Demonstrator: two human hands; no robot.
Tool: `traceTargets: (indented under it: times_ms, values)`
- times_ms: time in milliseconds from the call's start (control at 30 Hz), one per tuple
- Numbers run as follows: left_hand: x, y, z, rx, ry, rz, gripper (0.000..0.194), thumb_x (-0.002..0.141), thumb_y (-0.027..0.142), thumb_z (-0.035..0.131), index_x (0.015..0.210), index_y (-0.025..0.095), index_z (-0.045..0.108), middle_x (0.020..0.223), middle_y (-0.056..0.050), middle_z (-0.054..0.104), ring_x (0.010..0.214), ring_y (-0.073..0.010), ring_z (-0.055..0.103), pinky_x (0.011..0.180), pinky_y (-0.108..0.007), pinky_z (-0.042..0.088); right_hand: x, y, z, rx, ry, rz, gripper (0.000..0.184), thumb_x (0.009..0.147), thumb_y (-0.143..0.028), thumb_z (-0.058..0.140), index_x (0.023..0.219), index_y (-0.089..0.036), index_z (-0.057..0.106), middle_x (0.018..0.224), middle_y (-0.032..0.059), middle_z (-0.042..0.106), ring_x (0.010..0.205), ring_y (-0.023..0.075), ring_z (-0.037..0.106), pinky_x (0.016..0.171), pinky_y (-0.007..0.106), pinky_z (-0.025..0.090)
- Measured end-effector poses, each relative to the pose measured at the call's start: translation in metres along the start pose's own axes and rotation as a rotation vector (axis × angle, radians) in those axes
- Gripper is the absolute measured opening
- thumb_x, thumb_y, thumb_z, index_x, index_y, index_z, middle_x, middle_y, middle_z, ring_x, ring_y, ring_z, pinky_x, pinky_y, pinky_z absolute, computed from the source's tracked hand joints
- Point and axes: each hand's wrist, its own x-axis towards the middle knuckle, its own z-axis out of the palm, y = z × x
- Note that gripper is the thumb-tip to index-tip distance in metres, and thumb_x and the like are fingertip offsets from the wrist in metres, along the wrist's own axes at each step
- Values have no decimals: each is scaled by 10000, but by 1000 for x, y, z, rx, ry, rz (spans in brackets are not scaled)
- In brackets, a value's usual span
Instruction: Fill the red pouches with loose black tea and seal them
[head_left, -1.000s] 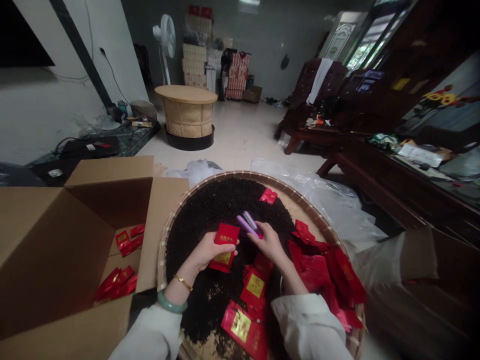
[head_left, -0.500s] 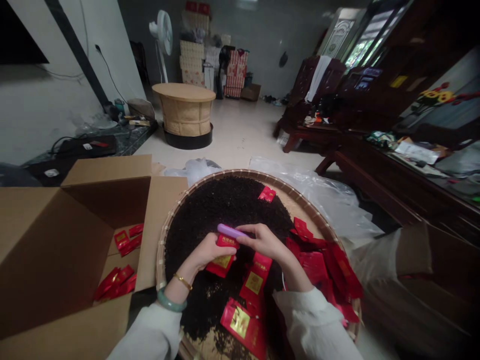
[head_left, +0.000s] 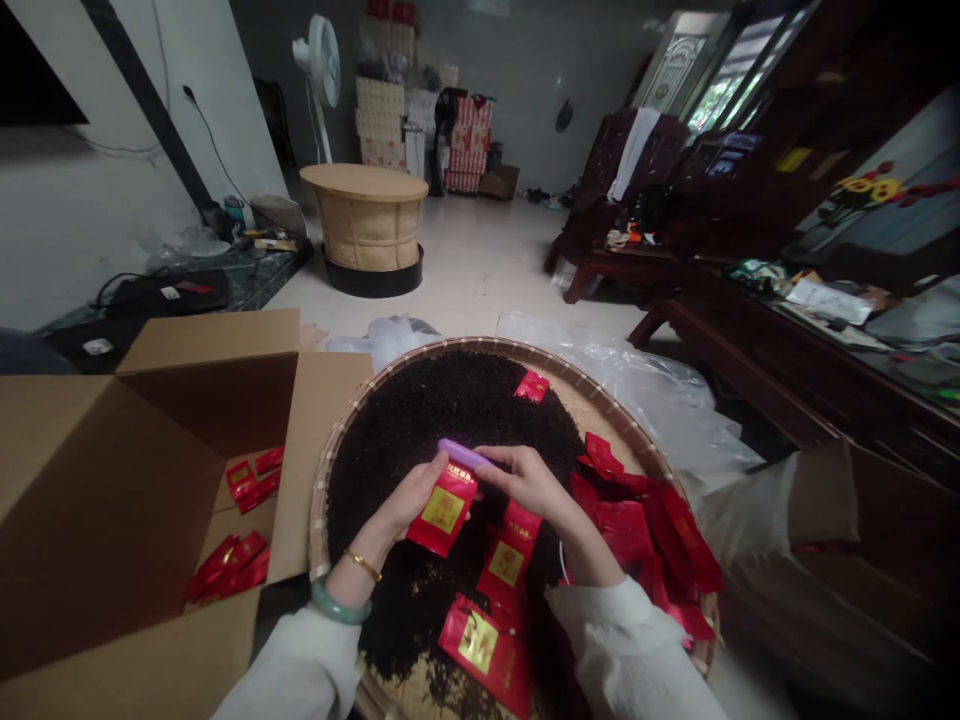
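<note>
A red tea packet [head_left: 441,508] with a gold label is held upright over the tray by my left hand [head_left: 414,492], its fingers closed around the packet's left side. My right hand [head_left: 529,480] grips a slim purple bag sealer [head_left: 463,455], which lies across the packet's top edge. Underneath, dark loose tea leaves [head_left: 420,405] cover much of a round woven bamboo tray [head_left: 324,500]. More red packets lie near my right wrist, one with a gold label [head_left: 504,562] and another in front [head_left: 480,645]. A small red packet [head_left: 532,386] rests on the leaves at the far side.
To the left stands an open cardboard box [head_left: 247,400] with several red packets [head_left: 234,565] inside. A heap of red packets [head_left: 637,530] fills the tray's right side. Clear plastic sheeting [head_left: 637,380] lies behind the tray, and a wooden bench [head_left: 750,350] is at right.
My left thumb has moved up to the sealer's end, uncovering more of the packet's label. The purple sealer has shifted slightly and now lies along the packet's top edge.
</note>
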Motion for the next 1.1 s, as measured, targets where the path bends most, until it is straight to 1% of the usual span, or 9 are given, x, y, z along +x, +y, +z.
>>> traceTargets:
  times_ms: [133,200,367,500,567,700,833,900,1100]
  values:
    - [0,-1,0,-3,6,7,731,670,761,534,887,74,660,711,-133,721,507,-181,650,506,-275,516,-1,-1,-2,58,0,22,322,823,-403,575,1011,-185,718,922,15,732,837,243,647,762,308,473]
    - [0,-1,0,-4,2,7,727,677,757,532,898,77,659,713,-132,721,509,-185,651,501,-278,514,-2,-2,-2,93,10,46,344,800,-409,603,1040,-186,710,942,26,731,840,244,649,749,315,488]
    - [0,-1,0,-11,-15,18,708,684,745,541,912,84,650,708,-126,718,521,-183,651,512,-279,512,-4,-4,-2,183,12,100,385,803,-440,600,1070,-180,698,875,35,735,773,230,657,687,314,514]
    - [0,0,0,-44,-21,-8,700,662,743,568,887,85,651,700,-120,711,524,-181,643,520,-281,502,-4,-2,-1,171,9,89,381,808,-458,583,1057,-197,705,877,27,734,799,240,658,698,314,506]
    - [1,1,0,-98,10,-1,675,636,723,615,862,89,653,689,-100,704,534,-176,635,531,-277,494,-3,0,-1,130,9,65,364,811,-448,579,1037,-197,713,900,25,736,831,249,655,734,320,496]
    - [4,2,0,-168,158,148,540,608,567,748,884,113,659,721,-39,694,588,-134,609,578,-234,466,-1,4,4,84,-15,21,325,811,-421,584,996,-197,728,933,16,741,866,261,656,793,336,482]
    - [7,0,-1,-98,238,132,478,569,497,789,821,111,661,630,4,644,522,-108,546,524,-219,414,0,5,10,86,-14,25,328,804,-413,598,1023,-204,724,955,16,744,879,274,659,806,349,484]
    - [7,0,-1,-83,251,149,432,590,485,776,776,117,652,603,19,622,504,-98,522,510,-213,393,0,6,11,92,-17,28,328,807,-411,597,1026,-202,724,958,18,744,882,276,660,808,351,485]
    - [5,0,0,-86,218,190,382,616,461,755,730,117,633,586,23,601,483,-85,490,495,-206,371,0,5,12,87,-38,33,340,816,-415,583,1024,-186,723,968,28,740,890,276,655,802,338,475]
